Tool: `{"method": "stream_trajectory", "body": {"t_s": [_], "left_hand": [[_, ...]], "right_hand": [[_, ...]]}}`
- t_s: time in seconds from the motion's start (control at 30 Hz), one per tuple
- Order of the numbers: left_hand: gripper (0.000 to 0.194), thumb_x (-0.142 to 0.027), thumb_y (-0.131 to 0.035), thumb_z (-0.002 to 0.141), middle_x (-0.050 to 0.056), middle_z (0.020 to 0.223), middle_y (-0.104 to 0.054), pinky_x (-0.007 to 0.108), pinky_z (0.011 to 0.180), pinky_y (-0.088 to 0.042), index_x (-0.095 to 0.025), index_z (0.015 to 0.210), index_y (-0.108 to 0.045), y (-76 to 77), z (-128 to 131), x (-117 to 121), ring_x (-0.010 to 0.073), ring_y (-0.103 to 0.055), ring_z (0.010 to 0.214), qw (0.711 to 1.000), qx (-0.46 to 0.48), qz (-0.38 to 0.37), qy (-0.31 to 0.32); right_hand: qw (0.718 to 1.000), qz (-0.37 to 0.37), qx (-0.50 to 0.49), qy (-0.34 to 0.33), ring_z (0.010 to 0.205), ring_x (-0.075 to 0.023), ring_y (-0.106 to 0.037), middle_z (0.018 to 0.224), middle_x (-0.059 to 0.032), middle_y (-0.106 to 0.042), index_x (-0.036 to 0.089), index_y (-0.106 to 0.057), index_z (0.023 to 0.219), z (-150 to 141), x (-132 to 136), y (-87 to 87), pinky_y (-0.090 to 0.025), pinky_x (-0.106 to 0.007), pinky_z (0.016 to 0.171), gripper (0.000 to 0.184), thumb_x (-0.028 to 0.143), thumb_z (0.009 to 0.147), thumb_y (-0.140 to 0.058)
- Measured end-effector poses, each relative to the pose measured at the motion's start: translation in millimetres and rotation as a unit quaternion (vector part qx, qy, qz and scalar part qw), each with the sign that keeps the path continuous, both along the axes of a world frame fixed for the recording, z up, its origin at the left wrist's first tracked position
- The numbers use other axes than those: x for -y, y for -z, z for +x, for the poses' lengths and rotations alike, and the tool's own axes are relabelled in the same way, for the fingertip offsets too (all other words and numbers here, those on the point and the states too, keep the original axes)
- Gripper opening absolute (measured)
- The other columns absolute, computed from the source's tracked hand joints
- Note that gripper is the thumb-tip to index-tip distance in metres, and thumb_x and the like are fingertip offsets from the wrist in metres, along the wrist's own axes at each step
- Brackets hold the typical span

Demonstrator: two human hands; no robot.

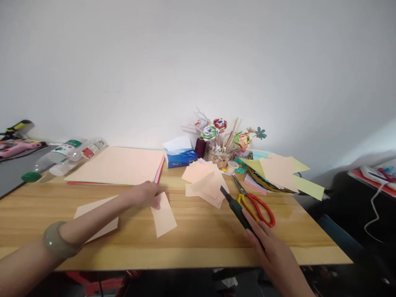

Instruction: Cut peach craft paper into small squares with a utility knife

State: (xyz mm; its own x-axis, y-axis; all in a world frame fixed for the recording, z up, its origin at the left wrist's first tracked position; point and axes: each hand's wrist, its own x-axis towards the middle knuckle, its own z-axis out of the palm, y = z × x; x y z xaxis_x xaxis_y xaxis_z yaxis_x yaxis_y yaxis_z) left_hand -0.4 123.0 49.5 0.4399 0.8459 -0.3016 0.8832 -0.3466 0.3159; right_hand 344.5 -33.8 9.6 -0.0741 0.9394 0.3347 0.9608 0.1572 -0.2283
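My left hand (147, 195), a bracelet on its wrist, is closed on the upper edge of a small peach paper piece (164, 218), which hangs over the table towards me. Under my left forearm lies a larger peach sheet (102, 214), partly covered by the arm. My right hand (262, 239) is wrapped around a dark utility knife (236, 208), its blade end pointing up and to the left. Beside the knife lie scissors (252, 202) with red and yellow handles. A loose pile of peach paper pieces (206, 181) lies between my hands, farther back.
A stack of large coloured sheets (120, 165) and two plastic bottles (58, 156) are at the back left. Behind the pile stand a blue tissue pack (181, 159) and a jar (219, 156) with sticks and paper flowers. More cut paper (280, 171) lies at the right.
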Motion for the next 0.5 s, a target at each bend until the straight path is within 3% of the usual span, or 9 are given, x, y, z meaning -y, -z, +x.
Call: {"method": "stream_trajectory", "body": {"t_s": [0.13, 0.27, 0.4, 0.5], "left_hand": [[0.011, -0.023, -0.066, 0.053, 0.001, 0.066, -0.062, 0.027, 0.059, -0.042, -0.018, 0.059, -0.058, -10.8, 12, -5, 0.0238, -0.059, 0.073, 0.997, 0.062, -0.044, 0.007], [0.024, -0.033, -0.064, 0.065, 0.000, 0.083, -0.068, 0.024, 0.063, -0.046, -0.017, 0.083, -0.065, -12.9, 50, -16, 0.0193, -0.063, 0.078, 0.982, 0.177, -0.058, 0.012], [0.038, -0.038, -0.055, 0.078, 0.012, 0.098, -0.066, 0.031, 0.070, -0.048, -0.008, 0.102, -0.058, 1.0, 89, -34, 0.0239, -0.063, 0.086, 0.970, 0.227, 0.031, -0.082], [0.044, -0.035, -0.057, 0.077, 0.020, 0.114, -0.058, 0.039, 0.087, -0.043, -0.006, 0.110, -0.052, 3.3, 89, -41, 0.0311, -0.053, 0.109, 0.952, 0.238, 0.130, -0.141]], "right_hand": [[0.997, -0.007, -0.026, 0.068, 0.101, -0.0204, -0.061, 0.126, -0.0083, -0.055, 0.027, -0.032, 0.139, 12, 0, 4.5, -0.051, -0.034, 0.078, 0.047, 0.038, 0.094, -0.026], [0.992, -0.002, -0.044, 0.117, 0.115, -0.0237, -0.053, 0.134, -0.0114, -0.048, 0.019, -0.033, 0.138, 21, -8, 2.5, -0.048, -0.040, 0.086, 0.051, 0.042, 0.094, -0.025], [0.988, 0.005, -0.030, 0.152, 0.113, -0.0238, -0.054, 0.128, -0.0118, -0.054, 0.017, -0.038, 0.135, 28, -17, -0.3, -0.048, -0.039, 0.084, 0.052, 0.044, 0.093, -0.024], [0.983, -0.005, 0.023, 0.180, 0.099, -0.0253, -0.061, 0.112, -0.0129, -0.062, 0.014, -0.042, 0.132, 32, -24, -2.9, -0.051, -0.039, 0.073, 0.052, 0.043, 0.093, -0.022]]}}
